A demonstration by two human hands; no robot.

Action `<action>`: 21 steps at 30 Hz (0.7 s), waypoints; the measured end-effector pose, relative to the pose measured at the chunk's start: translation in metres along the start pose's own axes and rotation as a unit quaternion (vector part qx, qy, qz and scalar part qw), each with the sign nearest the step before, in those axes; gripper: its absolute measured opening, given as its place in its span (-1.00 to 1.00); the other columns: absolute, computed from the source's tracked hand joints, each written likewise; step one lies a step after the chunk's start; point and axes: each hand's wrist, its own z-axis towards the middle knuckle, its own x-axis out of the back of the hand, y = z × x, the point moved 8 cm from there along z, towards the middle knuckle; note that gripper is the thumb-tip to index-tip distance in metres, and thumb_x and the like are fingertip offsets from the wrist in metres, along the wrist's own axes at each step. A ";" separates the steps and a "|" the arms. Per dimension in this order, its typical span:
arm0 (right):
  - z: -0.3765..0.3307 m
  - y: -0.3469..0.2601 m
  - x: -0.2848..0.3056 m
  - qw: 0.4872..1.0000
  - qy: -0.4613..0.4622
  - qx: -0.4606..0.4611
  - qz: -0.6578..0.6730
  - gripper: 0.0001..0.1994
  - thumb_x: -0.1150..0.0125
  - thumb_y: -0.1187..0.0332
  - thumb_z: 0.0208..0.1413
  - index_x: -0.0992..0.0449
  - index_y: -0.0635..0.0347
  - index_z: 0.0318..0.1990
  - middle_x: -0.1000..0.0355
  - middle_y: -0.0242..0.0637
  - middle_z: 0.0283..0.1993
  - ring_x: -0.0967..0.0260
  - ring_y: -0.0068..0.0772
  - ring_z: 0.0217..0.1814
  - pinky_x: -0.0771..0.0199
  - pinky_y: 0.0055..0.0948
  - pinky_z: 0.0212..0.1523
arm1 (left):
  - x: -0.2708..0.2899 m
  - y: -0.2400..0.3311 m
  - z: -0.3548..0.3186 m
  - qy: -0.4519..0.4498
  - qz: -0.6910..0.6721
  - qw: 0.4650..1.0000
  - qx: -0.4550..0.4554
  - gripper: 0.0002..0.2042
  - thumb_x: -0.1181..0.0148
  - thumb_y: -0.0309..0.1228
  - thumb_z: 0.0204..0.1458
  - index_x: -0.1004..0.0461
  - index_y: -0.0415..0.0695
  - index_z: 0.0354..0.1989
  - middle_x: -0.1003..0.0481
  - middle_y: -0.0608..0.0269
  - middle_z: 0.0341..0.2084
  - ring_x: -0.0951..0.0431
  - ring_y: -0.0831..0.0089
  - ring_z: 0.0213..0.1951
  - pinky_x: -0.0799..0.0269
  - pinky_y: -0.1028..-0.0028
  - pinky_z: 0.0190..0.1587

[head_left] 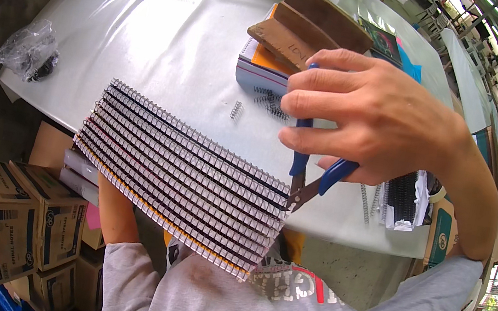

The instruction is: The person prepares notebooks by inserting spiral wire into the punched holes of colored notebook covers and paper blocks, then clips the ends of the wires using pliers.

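Observation:
A stack of spiral notebooks (180, 177) spans the space before my body, its rows of wire binding facing up and tilted down to the right. My left forearm (119, 213) runs up behind its left part, and the hand itself is hidden by the stack. My right hand (376, 114) is closed around pliers with blue handles (338, 177). Their handles are spread, and the dark metal jaws (299, 195) are at the right end of the bindings, near the upper rows. Whether they touch a wire cannot be made out.
On the white-covered table (151, 29) lie loose wire coil pieces (236, 110). Behind my right hand, brown cardboard pieces (308, 28) rest on notebooks. A crumpled clear plastic bag (30, 49) lies at the left edge. Cardboard boxes (4, 221) are stacked at lower left, and black coils (401, 199) lie at right.

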 end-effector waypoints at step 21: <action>-0.021 0.004 -0.057 0.811 -0.434 -0.271 0.285 -0.54 -0.16 -0.01 -0.07 -0.52 0.29 -0.66 -0.32 -0.13 -0.75 -0.29 -0.07 -0.63 -0.31 -0.23 -0.56 | 0.008 -0.019 0.015 -0.008 0.184 0.981 -0.051 -0.62 0.26 -0.21 0.23 -0.21 -0.17 0.11 -0.30 0.11 0.03 -0.32 0.26 0.05 -0.24 0.29 0.16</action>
